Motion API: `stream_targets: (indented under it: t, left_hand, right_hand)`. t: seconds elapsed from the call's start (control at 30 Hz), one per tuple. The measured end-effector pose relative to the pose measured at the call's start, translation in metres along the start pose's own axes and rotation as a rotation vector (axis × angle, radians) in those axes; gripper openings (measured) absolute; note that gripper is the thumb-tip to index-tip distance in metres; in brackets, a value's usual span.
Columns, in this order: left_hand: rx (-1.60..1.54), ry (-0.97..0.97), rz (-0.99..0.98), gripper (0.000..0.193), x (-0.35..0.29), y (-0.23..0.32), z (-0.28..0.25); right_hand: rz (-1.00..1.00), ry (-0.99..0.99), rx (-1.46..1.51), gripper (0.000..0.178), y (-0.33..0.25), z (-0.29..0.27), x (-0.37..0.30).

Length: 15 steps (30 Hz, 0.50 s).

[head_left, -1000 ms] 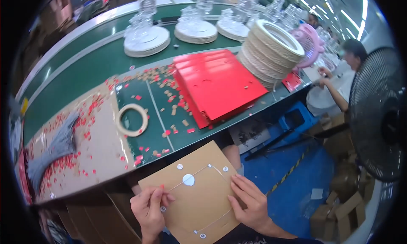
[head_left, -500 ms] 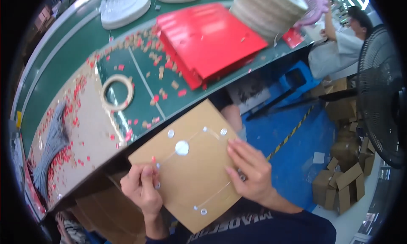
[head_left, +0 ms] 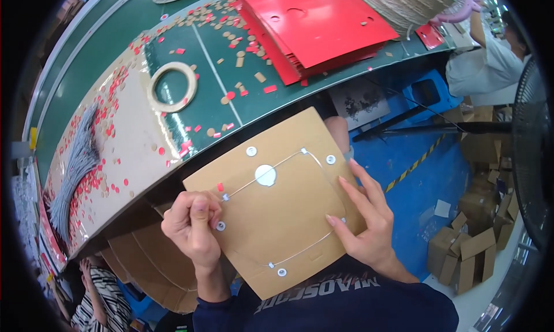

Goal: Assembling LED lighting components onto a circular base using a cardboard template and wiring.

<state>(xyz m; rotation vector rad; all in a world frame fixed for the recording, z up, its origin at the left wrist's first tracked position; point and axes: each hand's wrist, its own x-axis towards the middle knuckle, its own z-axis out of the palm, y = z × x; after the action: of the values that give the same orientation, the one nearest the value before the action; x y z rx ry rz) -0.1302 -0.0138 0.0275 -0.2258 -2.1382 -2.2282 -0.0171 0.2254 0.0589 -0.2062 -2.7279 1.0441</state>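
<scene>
A square brown cardboard sheet [head_left: 277, 216] lies tilted in front of my body. Near its upper side is a round hole [head_left: 265, 175], with a thin pale cord [head_left: 247, 185] crossing it. The cord runs through small slots and loops around the sheet, among several ring-shaped eyelets [head_left: 251, 151]. At the sheet's left edge, my left hand [head_left: 196, 222] is closed with its fingers curled into a pinch; what sits between them is hidden. My right hand [head_left: 369, 219] rests at the right edge, fingers stretched and thumb apart, touching the surface beside the cord.
On the green table lie a tape roll [head_left: 173, 87], a grey cord bundle [head_left: 75, 170], red and brown scraps [head_left: 115, 130], stacked red sheets [head_left: 317, 29] and a large cord spool [head_left: 407, 6]. A fan [head_left: 531, 153] and cardboard boxes [head_left: 461, 254] stand right. Other people are nearby.
The view has shifted, with the table's things now higher in the picture. My right hand's fingers have spread and straightened along the sheet's right side. My left hand stays curled at the left edge.
</scene>
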Motion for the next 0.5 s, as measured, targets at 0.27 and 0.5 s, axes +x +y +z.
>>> stream_targets:
  t: [0.27,0.5]
  left_hand:
    - [-0.027,-0.22,0.177,0.019,-0.001,-0.003,-0.005]
    - [-0.136,0.076,0.417,0.028,-0.013,0.015,-0.01]
  right_hand:
    - [-0.33,-0.245,-0.154,0.068,0.013,-0.026,0.062]
    - [-0.824,-0.576,-0.108,0.074,-0.001,0.042,0.107]
